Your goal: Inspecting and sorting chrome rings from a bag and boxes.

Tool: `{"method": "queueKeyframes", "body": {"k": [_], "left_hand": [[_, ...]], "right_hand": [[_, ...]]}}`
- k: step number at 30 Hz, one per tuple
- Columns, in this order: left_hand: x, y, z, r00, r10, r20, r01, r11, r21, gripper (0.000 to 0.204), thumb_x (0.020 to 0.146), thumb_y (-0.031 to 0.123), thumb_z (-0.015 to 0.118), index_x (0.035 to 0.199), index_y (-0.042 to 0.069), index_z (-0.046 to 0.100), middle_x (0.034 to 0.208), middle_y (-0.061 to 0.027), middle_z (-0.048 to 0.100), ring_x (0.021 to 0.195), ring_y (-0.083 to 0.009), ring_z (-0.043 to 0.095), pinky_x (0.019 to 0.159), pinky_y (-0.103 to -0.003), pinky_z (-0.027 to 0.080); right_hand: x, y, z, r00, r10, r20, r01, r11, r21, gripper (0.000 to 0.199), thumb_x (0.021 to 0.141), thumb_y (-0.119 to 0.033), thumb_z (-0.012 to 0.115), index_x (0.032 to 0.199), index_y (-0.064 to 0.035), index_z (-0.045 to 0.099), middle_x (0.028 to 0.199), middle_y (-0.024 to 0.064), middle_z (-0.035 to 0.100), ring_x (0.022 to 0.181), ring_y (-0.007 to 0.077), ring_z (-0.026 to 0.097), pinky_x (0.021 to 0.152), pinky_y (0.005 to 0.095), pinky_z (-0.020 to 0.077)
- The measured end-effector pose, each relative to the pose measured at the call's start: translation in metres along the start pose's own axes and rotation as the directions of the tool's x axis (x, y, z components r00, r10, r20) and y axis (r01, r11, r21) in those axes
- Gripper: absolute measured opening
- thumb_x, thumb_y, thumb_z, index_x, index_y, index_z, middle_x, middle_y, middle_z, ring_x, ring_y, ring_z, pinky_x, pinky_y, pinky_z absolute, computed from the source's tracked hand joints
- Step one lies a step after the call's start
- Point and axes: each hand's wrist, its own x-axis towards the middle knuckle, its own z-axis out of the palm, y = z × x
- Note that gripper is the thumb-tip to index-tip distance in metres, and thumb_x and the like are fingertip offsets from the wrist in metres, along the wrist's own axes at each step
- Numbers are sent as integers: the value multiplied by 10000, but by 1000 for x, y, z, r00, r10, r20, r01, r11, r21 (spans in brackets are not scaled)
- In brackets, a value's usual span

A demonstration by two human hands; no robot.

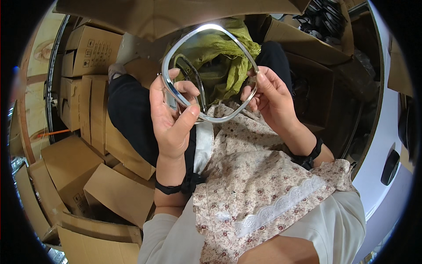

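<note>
Two hands hold one rounded chrome trim ring (pixel 206 70) up over the lap — left hand (pixel 172 115) pinching its lower-left edge, right hand (pixel 268 94) gripping its right side. Closed cardboard boxes (pixel 94 50) crowd the left; an open carton (pixel 323 26) upper right holds dark rings.

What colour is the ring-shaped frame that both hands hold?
The ring-shaped frame is shiny silver, like chrome; the head view shows it best.

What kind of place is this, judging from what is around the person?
Probably a storeroom or small packing workshop. Plain cardboard boxes are stacked on the floor, an open box of dark parts stands ahead, and both hands hold a shiny metal ring.
</note>
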Motion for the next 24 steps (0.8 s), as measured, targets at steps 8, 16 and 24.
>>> {"method": "queueKeyframes", "body": {"k": [8, 16, 24], "left_hand": [[-1, 3, 1, 998, 36, -50, -30, 991, 132, 510, 824, 29, 633, 1284, 14, 413, 982, -83, 603, 726, -42, 469, 644, -171, 373], [6, -21, -11, 991, -31, -128, 60, 972, 228, 403, 876, 26, 595, 1258, 16, 465, 1028, -112, 617, 609, 2, 381, 485, -148, 283], [6, -16, -5, 978, -124, -170, 143, 984, 104, 359, 897, 41, 592, 1239, 24, 486, 1065, -141, 634, 618, -1, 427, 474, -124, 307]], "right_hand": [[-4, 5, -1, 988, -155, -29, 148, 976, -158, 230, 938, -137, 594, 1135, -49, 516, 922, 80, 645, 804, 112, 620, 688, 224, 494], [-12, 2, 4, 893, -433, 124, 447, 823, -351, 240, 863, 33, 648, 1087, -7, 572, 957, 26, 572, 915, 97, 577, 808, 257, 481], [-9, 0, 4, 947, -322, 13, 309, 896, -319, 246, 873, -16, 657, 1104, -4, 574, 936, 51, 630, 810, 95, 596, 707, 229, 482]]}}
